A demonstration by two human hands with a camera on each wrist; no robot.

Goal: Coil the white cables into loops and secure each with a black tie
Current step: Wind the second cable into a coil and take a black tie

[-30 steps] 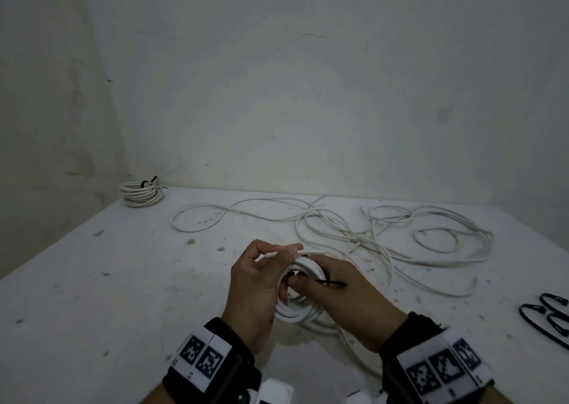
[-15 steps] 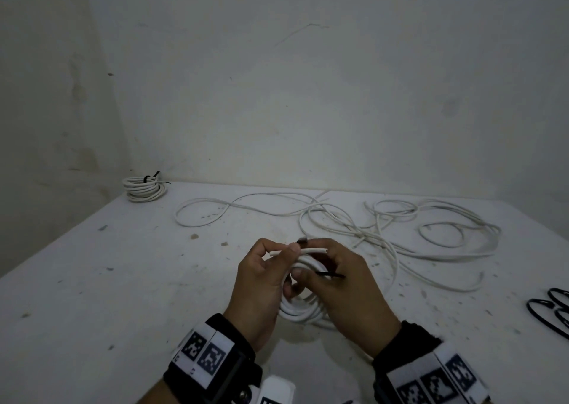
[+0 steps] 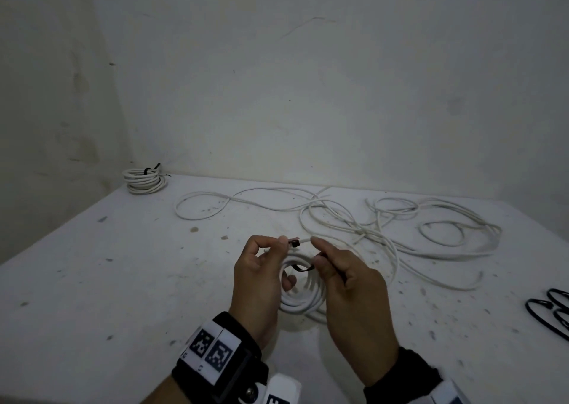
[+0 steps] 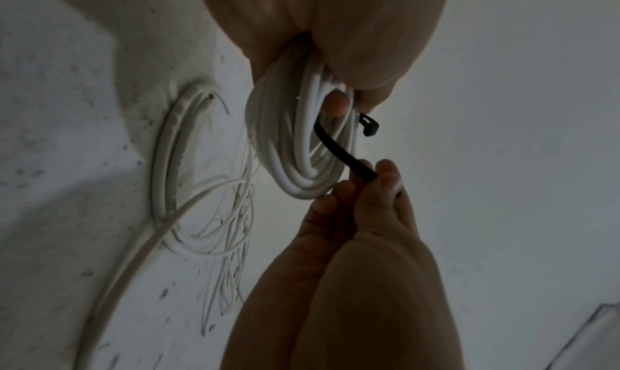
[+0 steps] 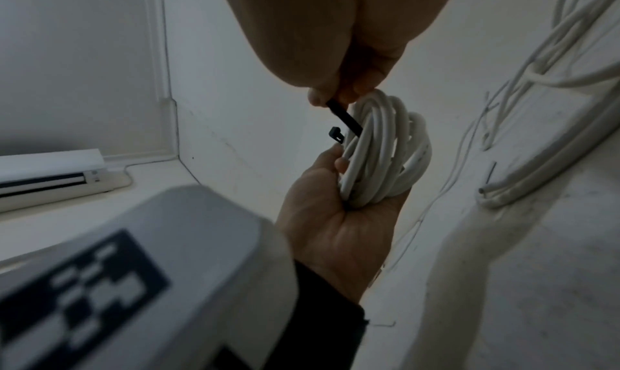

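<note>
Head view puts both my hands low and central over the tabletop (image 3: 129, 280), the coiled white cable (image 3: 303, 299) held between them above the surface. My left hand (image 3: 258, 283) has its fingers curled round the 9 o'clock side of the coil, thumb and forefinger pinched at the coil's 12 o'clock, where the black tie's head (image 3: 294, 244) pokes out. My right hand (image 3: 348, 283) pinches the tail of the black tie (image 3: 303, 268) between thumb and forefinger; that grip sits at about 2 o'clock of the coil's opening.

What the next move turns on, as I judge it: the tail must reach the head. From my right grip the head lies toward 10 o'clock, near, with a few white strands between. The left wrist view shows the strap (image 4: 342, 150) coming up out of the coil's hole to my right fingers (image 4: 379, 179), while the head (image 4: 369, 126) stands just outside the strands (its slot side I cannot make out). The right hand is the one free to bring the tail round; the left only steadies.

Elsewhere: one tied coil (image 3: 144, 180) at 10 o'clock in the far corner, loose cable (image 3: 400, 228) from 12 to 2 o'clock, spare ties (image 3: 551, 314) at 3 o'clock.
</note>
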